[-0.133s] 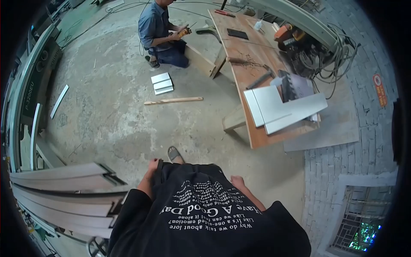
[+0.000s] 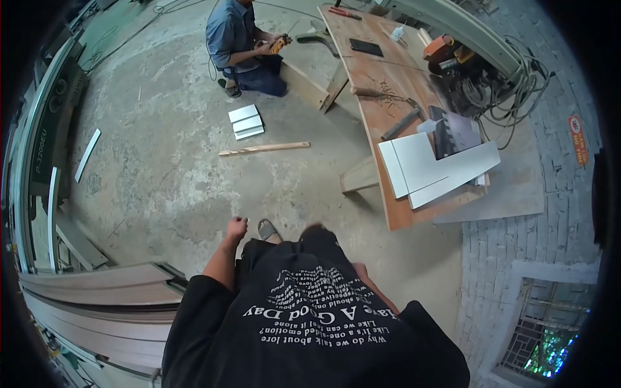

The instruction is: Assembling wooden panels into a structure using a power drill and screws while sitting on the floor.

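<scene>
My left hand (image 2: 237,227) hangs in front of my body with its fingers curled in, and nothing shows in it. Below it is the bare concrete floor, and my sandalled foot (image 2: 267,229) is just to its right. At my right side, my right hand (image 2: 360,268) is mostly hidden by the black T-shirt (image 2: 323,323), so its fingers cannot be made out. Neither hand touches a workpiece. Ahead on the floor lie a wooden strip (image 2: 265,149) and a few white panel pieces (image 2: 246,122).
To the right stands a wooden workbench (image 2: 381,71) bearing white boards (image 2: 430,169), a hammer (image 2: 402,123), a black phone (image 2: 366,47) and cables. A co-worker (image 2: 236,45) kneels ahead, holding a yellow tool (image 2: 281,44). Long panels (image 2: 97,288) are stacked at my left; a machine (image 2: 55,116) stands beyond.
My left hand has swung forward, away from my shorts. My right hand has drawn back nearer to my shirt. The bench and floor items have shifted slightly in view as I move.
</scene>
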{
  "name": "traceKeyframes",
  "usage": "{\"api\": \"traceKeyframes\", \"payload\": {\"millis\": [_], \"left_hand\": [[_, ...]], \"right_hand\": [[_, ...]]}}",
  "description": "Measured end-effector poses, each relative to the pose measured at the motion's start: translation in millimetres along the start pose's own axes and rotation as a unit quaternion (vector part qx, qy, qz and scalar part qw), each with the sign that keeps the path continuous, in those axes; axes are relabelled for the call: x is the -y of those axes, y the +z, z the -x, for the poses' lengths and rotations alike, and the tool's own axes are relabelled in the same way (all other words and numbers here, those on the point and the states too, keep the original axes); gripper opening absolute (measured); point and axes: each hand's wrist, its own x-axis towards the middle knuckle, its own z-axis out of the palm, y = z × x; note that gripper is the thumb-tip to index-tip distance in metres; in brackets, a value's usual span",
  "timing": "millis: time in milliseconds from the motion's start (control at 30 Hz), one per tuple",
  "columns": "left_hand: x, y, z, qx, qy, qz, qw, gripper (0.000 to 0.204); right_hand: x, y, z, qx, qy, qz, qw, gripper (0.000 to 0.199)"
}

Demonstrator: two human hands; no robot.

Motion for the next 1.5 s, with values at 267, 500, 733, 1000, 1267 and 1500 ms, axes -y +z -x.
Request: {"api": "traceKeyframes", "payload": {"millis": [267, 500, 733, 1000, 1267, 1500], "left_hand": [[-99, -29, -45, 0.107, -0.080, 0.111, 0.985, 0.035], [-52, -149, -74, 0.081, -0.199, 0.058, 0.975, 0.036], [-143, -253, -87, -0.110, -0.233, 0.176, 0.950, 0.036], [-170, -256, -146, -0.096, -0.184, 0.216, 0.954, 0.024], [-110, -440, -183, 0.099, 0.011, -0.201, 0.974, 0.037], [-213, -481, -389, 0.158, -0.050, -0.180, 0.970, 0.044]], "right_hand": [[94, 22, -103, 0.008, 0.064, -0.092, 0.994, 0.043], [216, 51, -256, -0.026, -0.038, 0.062, 0.997, 0.036], [498, 48, -369, -0.032, -0.064, -0.105, 0.992, 0.027], [640, 36, -439, -0.036, -0.121, -0.120, 0.985, 0.036], [625, 65, -346, -0.077, 0.021, -0.067, 0.995, 0.038], [584, 167, -215, -0.140, 0.168, -0.121, 0.968, 0.039]]}}
